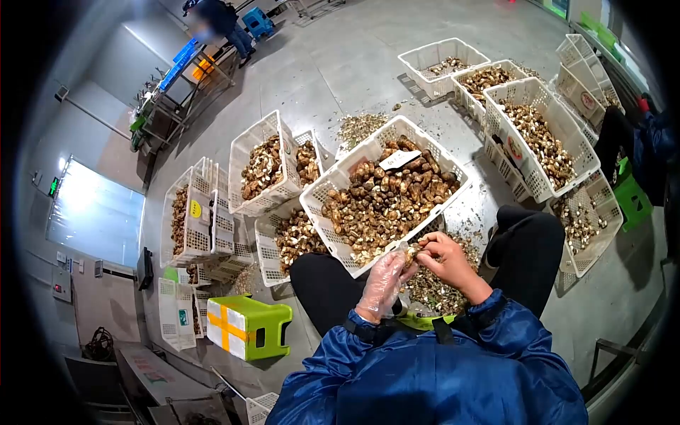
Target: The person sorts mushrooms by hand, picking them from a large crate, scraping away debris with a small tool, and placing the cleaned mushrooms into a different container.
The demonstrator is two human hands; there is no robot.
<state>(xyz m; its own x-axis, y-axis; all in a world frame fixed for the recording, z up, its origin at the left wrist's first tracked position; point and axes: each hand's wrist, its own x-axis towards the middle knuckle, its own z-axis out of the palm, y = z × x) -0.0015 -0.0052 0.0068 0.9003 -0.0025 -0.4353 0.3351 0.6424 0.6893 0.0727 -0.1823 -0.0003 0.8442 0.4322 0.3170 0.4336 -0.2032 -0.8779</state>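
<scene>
My left hand (383, 283), in a clear plastic glove, is closed around a small mushroom (412, 251) over the near edge of a big white crate (338, 259). Fingers of my right hand (449, 262) are pinched together at the mushroom's right side; whether they grip the mushroom or a small tool is hidden. This hand shows no glove. Brown-and-white mushrooms (386, 202) fill the crate, and a white card (399, 159) lies on them. Below my hands, trimmings (435, 292) are heaped on the floor between my knees.
Crates of mushrooms stand to the left (262, 166) and right (542, 142). A green stool (265, 329) with orange tape is at my left. Another person's blue sleeve (655, 134) shows at the far right. A person (219, 21) stands by a metal table at the back.
</scene>
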